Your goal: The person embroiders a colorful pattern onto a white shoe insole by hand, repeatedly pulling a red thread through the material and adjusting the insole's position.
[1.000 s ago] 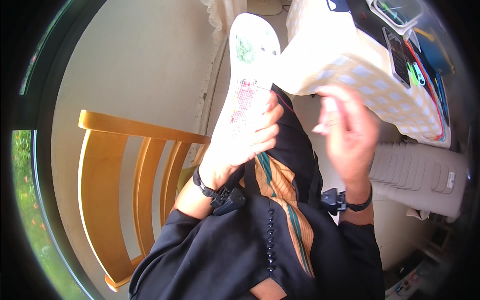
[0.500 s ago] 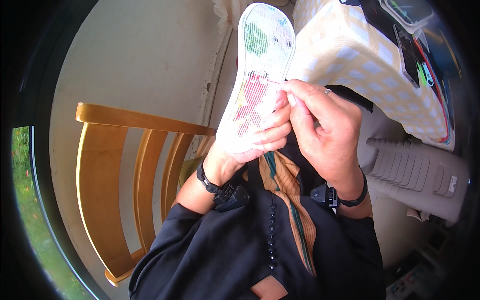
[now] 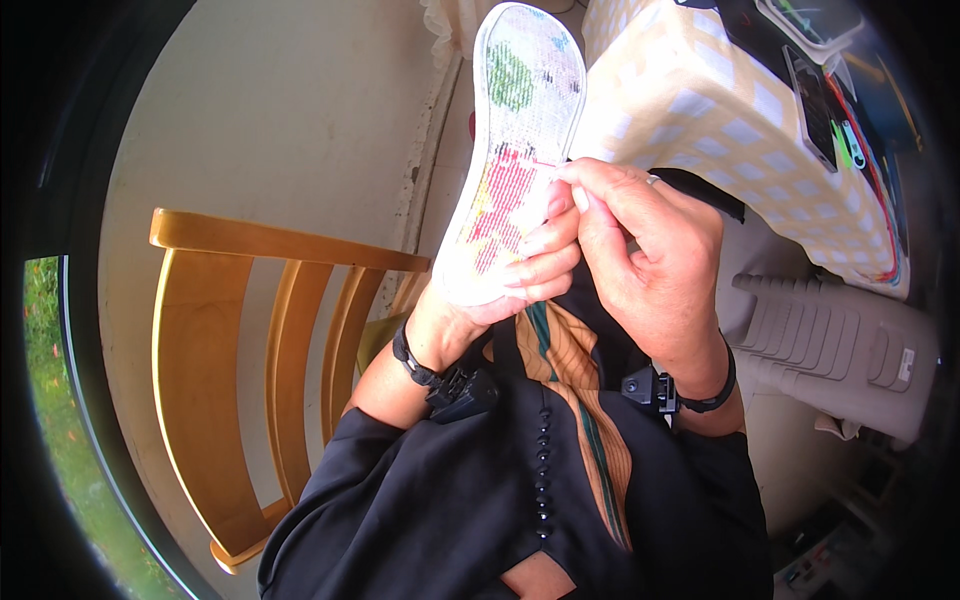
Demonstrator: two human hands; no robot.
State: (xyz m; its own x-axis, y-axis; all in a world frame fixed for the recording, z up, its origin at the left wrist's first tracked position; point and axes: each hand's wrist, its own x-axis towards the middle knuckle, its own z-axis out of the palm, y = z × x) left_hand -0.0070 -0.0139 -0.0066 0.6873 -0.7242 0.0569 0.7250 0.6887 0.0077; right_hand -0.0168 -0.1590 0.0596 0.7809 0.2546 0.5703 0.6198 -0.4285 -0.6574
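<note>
1. Upper centre: left hand (image 3: 500, 290) grips an embroidered insole (image 3: 520, 150) from behind.
2. Right hand (image 3: 650, 260) pinches thread at its edge; best pulled gently, keeping the insole steady.

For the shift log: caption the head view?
Left hand holds embroidered insole; right hand pinches at its stitching.

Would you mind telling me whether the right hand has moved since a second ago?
Yes. The right hand has come left, off the checked tablecloth, and now pinches at the embroidered insole held by the left hand.
</note>
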